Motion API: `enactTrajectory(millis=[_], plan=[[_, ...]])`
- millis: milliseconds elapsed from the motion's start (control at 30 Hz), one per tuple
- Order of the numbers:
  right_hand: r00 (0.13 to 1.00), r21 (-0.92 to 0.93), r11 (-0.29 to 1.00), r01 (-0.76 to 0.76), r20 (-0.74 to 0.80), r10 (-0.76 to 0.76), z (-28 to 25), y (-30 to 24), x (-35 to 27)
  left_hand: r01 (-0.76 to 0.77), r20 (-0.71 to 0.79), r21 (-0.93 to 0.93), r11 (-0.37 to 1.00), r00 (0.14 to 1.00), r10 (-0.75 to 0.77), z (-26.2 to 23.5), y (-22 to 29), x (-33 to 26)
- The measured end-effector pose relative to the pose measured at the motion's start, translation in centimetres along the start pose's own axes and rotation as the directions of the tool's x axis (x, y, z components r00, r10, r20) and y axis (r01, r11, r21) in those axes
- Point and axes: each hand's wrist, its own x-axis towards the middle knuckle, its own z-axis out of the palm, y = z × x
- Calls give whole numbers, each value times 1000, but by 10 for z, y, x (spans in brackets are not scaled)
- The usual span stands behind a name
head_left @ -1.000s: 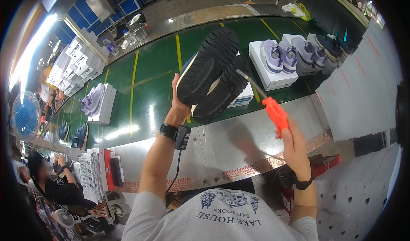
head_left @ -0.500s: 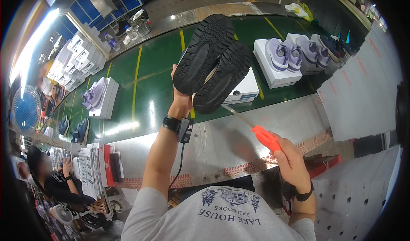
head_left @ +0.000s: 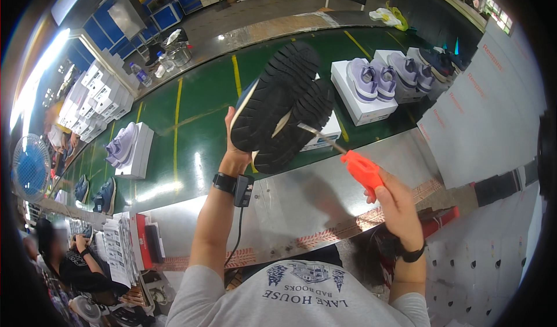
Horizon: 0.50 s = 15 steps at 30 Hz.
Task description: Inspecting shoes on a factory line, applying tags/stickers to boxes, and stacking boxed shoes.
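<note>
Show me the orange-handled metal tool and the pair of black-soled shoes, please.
Orange-handled metal tool (head_left: pixel 361 169), head view: on its handle.
Pair of black-soled shoes (head_left: pixel 270 104), head view: on the upper-left shoe's sole.

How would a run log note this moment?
left hand: holds dark shoes | right hand: holds orange-handled tool | tool-shoe contact: unclear

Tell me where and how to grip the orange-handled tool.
Best by its thick orange handle, probably coming from the near right side, as the right hand does. The handle is the bulky end and lies toward the person; the thin metal shaft points away, up and left toward the black soles, so it looks like the poorer place to hold.
</note>
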Motion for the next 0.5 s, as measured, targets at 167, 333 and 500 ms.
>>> enactTrajectory(millis=[167,333,500], plan=[[999,-194,981,17,46,-8,-8,53,-9,96,40,-163,982,995,-90,7,2,15],[939,-723,675,-146,-316,-135,-29,162,15,-293,282,693,659,951,126,60,-7,35],[925,-820,498,-281,-370,-87,-48,255,5,-344,366,917,-204,927,81,92,-65,78]])
